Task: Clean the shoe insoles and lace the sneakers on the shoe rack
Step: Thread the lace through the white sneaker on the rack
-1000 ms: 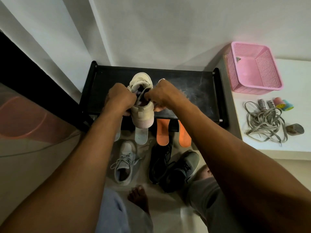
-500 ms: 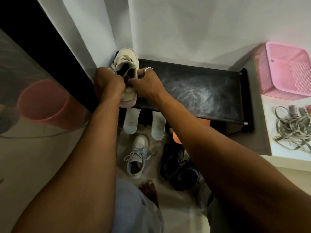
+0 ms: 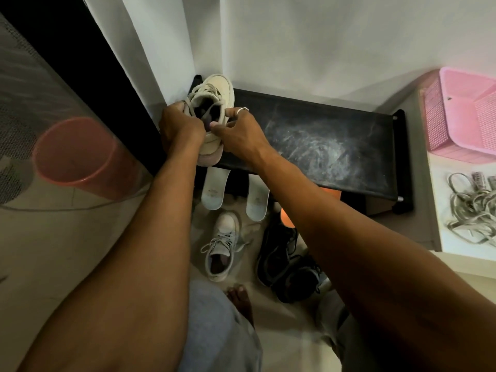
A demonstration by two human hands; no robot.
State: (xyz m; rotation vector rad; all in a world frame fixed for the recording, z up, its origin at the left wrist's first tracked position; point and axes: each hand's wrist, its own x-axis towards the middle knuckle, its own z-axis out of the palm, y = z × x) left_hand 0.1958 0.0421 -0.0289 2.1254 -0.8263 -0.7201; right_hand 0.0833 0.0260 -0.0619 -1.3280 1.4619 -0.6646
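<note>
Head view: the cream lace-up sneaker [image 3: 214,103] is now at the left end of the dusty black shoe rack [image 3: 322,135], shifted from mid-shelf a second ago, so it is likely being parked laced. Left hand [image 3: 179,130] fingers wrap its left side. Right hand [image 3: 241,132] fingers are narrow, pinching by the tongue; lace or collar unclear. Two white foam insoles [image 3: 214,189] poke out below the shelf.

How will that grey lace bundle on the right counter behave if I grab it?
The grey laces lie in loose, tangled loops, so they'll probably droop and come up as one clump. They look thin and flat, so they're likely light and unlikely to roll.
</note>
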